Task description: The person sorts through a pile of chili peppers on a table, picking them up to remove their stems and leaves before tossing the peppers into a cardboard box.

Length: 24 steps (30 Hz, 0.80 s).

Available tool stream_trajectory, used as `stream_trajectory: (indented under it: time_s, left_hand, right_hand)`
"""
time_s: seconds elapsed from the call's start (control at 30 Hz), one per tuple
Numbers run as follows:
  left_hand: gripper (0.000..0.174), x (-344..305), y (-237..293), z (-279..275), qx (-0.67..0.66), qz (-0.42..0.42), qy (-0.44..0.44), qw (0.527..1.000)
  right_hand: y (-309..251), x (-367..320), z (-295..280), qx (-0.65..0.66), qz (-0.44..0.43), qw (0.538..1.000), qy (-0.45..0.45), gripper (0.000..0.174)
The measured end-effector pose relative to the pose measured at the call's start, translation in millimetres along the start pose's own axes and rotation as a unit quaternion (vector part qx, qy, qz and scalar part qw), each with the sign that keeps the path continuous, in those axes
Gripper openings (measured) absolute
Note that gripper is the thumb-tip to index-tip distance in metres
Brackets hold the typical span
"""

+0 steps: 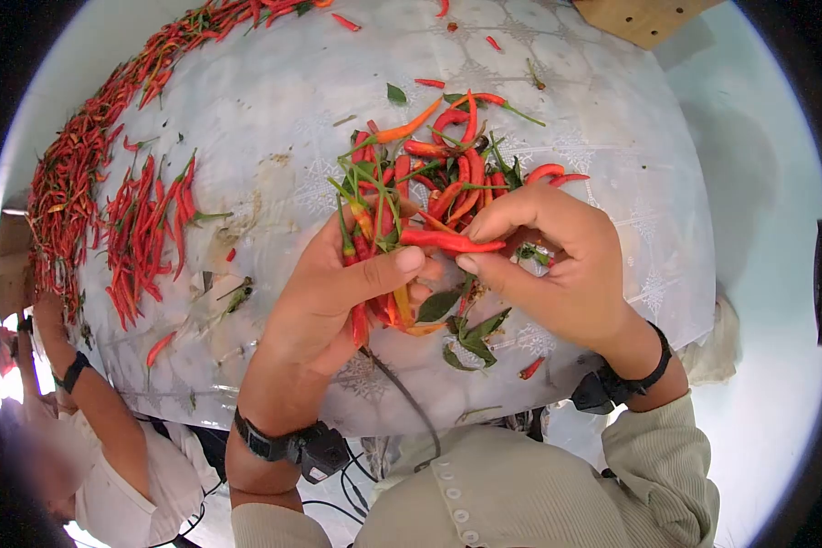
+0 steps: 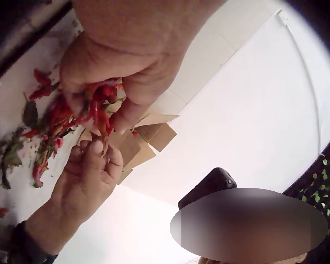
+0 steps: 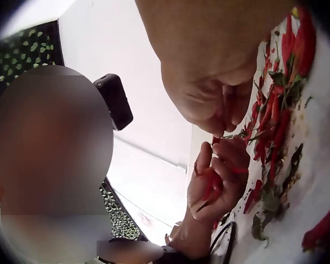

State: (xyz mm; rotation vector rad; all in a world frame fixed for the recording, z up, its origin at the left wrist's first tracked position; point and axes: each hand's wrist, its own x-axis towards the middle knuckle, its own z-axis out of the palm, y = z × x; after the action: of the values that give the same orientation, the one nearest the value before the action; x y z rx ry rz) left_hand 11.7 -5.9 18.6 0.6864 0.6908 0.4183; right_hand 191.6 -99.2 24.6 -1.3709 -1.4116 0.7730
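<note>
My left hand (image 1: pixel 324 288) holds a bunch of red and orange chili peppers (image 1: pixel 362 219), their green stems pointing up past the fingers. Between the thumb and forefinger of my right hand (image 1: pixel 566 251) is the pointed end of one red chili pepper (image 1: pixel 438 239), lying crosswise in front of the left thumb. Just beyond both hands lies a loose heap of chili peppers (image 1: pixel 465 169) mixed with green leaves. In the right wrist view, several chilies (image 3: pixel 210 184) show in the left palm, and the right fingertips meet the left ones.
A sorted-looking bundle of red chilies (image 1: pixel 141 237) lies left on the covered table (image 1: pixel 274 110). Past it, a long chili mound (image 1: pixel 73 173) follows the far left edge. Loose leaves (image 1: pixel 473 342) lie near me. Another person's arm (image 1: pixel 109 411) is at lower left; a cardboard box (image 1: pixel 643 18) stands at the back.
</note>
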Motion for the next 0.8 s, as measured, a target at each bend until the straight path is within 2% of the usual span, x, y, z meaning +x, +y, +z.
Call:
stream_trajectory:
  time_s: [0.23, 0.33, 0.43, 0.53, 0.63, 0.73, 0.8]
  left_hand:
    - [0.037, 2.1, -0.5, -9.5, -0.015, -0.001, -0.006, 1.000]
    - [0.037, 2.3, -1.1, -8.2, -0.005, 0.010, 0.003, 1.000]
    - [0.034, 2.7, -2.3, -7.8, -0.020, 0.003, 0.005, 1.000]
    - [0.028, 3.7, 0.2, -10.6, -0.061, -0.018, 0.025, 0.998]
    - [0.020, 4.1, 4.8, -18.7, -0.092, 0.039, 0.064, 0.993]
    - [0.020, 5.1, 7.2, -28.0, -0.151, 0.040, 0.089, 0.984]
    - [0.019, 5.4, 3.6, -31.0, -0.174, 0.004, 0.070, 0.982]
  right_hand:
    - [-0.1, 0.4, -1.8, -0.051, -0.048, 0.997, -0.022, 0.022]
    - [0.4, -0.2, 4.0, -0.002, -0.021, 0.999, 0.028, 0.016]
    - [0.1, 0.5, 2.2, 0.030, 0.052, 0.995, 0.084, 0.014]
    - [13.6, 9.1, -16.4, 0.004, 0.086, 0.984, 0.156, 0.012]
    - [11.6, 22.6, -40.9, -0.084, 0.097, 0.982, 0.141, 0.012]
    - [-0.4, 41.6, -54.7, -0.187, 0.060, 0.978, 0.064, 0.015]
    - [-7.8, 61.3, -49.4, -0.240, 0.024, 0.970, 0.033, 0.018]
